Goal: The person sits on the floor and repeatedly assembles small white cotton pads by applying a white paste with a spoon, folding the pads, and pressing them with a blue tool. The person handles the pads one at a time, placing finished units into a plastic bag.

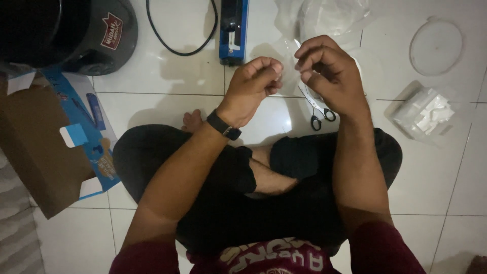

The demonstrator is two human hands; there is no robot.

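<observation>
I sit cross-legged on a white tiled floor. My left hand (255,83), with a black watch on its wrist, is raised with fingers pinched together. My right hand (327,71) is raised just beside it, fingers curled and pinched too. Between the two hands stretches a thin clear plastic piece (288,76), hard to make out in the dim light. Black-handled scissors (317,109) lie on the floor just below my right hand.
A blue heat sealer (233,30) with a black cable (177,45) lies ahead. Clear plastic bags (332,18), a round clear lid (435,46) and a bag of white items (423,112) lie right. A cardboard box (45,142) and a dark round appliance (96,30) sit left.
</observation>
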